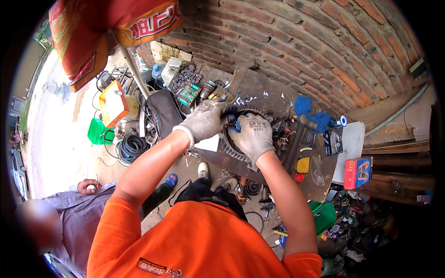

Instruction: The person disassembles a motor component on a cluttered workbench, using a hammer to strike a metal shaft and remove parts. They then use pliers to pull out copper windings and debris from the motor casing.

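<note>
A round metal housing with a ribbed rim (pixel 230 149) lies on the workbench in front of me, its dark inside partly covered by my hands. My left hand (pixel 205 121), in a pale grey work glove with blue on the fingers, reaches over its left edge. Those fingers are curled together around something small and dark that I cannot make out. My right hand (pixel 255 138), gloved alike, lies over the housing's right side. Its fingers bend down into the opening and the thumb points toward the left hand; what they pinch is hidden.
Beside the housing lie a black bag (pixel 164 113), a green circuit board (pixel 189 94) and blue cloth (pixel 311 113). A brick wall (pixel 296 51) rises behind. A seated person (pixel 88 222) is at the left, below coiled black hose (pixel 131 149). An umbrella pole (pixel 133 69) stands left.
</note>
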The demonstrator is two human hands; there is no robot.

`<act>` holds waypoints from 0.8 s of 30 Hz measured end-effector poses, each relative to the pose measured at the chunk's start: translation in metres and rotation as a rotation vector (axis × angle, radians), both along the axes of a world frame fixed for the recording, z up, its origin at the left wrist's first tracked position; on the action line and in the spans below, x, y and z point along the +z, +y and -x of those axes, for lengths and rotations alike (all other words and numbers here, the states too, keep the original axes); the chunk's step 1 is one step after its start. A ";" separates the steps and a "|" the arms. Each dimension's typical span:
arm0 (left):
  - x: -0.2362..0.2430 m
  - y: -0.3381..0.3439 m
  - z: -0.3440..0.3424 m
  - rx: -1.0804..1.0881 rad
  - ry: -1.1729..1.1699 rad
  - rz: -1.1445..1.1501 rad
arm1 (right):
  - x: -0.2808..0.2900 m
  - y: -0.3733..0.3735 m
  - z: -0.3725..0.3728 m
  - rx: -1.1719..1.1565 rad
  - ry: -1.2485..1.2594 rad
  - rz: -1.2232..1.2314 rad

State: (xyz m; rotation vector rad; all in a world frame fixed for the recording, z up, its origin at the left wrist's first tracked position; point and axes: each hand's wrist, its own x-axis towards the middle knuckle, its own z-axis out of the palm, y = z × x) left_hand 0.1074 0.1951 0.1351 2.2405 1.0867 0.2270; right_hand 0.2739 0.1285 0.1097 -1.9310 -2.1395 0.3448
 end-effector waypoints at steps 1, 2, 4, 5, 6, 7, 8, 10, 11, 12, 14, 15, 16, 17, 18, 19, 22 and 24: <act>-0.005 0.007 0.003 0.001 -0.058 0.015 | 0.000 0.001 -0.001 0.015 0.021 -0.007; -0.011 0.012 0.008 0.007 -0.116 0.030 | 0.000 -0.001 0.000 0.034 0.040 -0.015; -0.022 0.018 0.013 0.076 -0.150 0.081 | -0.003 -0.004 -0.001 0.084 0.046 -0.097; -0.026 0.022 0.014 0.079 -0.196 0.124 | -0.004 -0.005 -0.003 0.109 0.034 -0.123; -0.029 0.024 0.016 0.082 -0.242 0.167 | -0.005 -0.007 -0.004 0.134 0.021 -0.150; -0.032 0.026 0.017 0.083 -0.256 0.153 | -0.009 -0.007 -0.006 0.177 0.009 -0.150; -0.034 0.025 0.019 0.092 -0.269 0.143 | -0.010 -0.009 -0.008 0.212 0.011 -0.190; -0.042 0.025 0.022 0.095 -0.320 0.164 | -0.011 -0.010 -0.013 0.281 0.015 -0.272; -0.039 0.026 0.020 0.096 -0.328 0.210 | -0.012 -0.009 -0.015 0.301 -0.014 -0.287; -0.035 0.026 0.018 0.096 -0.336 0.255 | -0.012 -0.009 -0.016 0.309 -0.019 -0.262; -0.023 0.022 0.017 0.045 -0.211 0.129 | -0.011 -0.011 -0.019 0.317 -0.034 -0.208; -0.019 0.021 0.015 0.017 -0.149 0.068 | -0.009 -0.011 -0.018 0.317 -0.060 -0.182; -0.019 0.023 0.012 0.014 -0.064 0.018 | -0.009 -0.011 -0.016 0.325 -0.044 -0.225; -0.021 0.025 0.009 0.008 0.019 -0.030 | -0.010 -0.012 -0.016 0.331 -0.029 -0.264; -0.021 0.028 0.005 0.002 0.102 -0.078 | -0.011 -0.013 -0.016 0.335 -0.015 -0.303; -0.019 0.032 0.001 0.022 0.072 -0.071 | -0.012 -0.013 -0.018 0.342 -0.013 -0.312; -0.031 0.062 0.003 0.157 -0.010 0.254 | -0.008 -0.011 -0.017 0.367 -0.010 -0.274; -0.052 0.080 0.011 0.125 -0.008 0.298 | -0.005 -0.010 -0.016 0.351 0.014 -0.236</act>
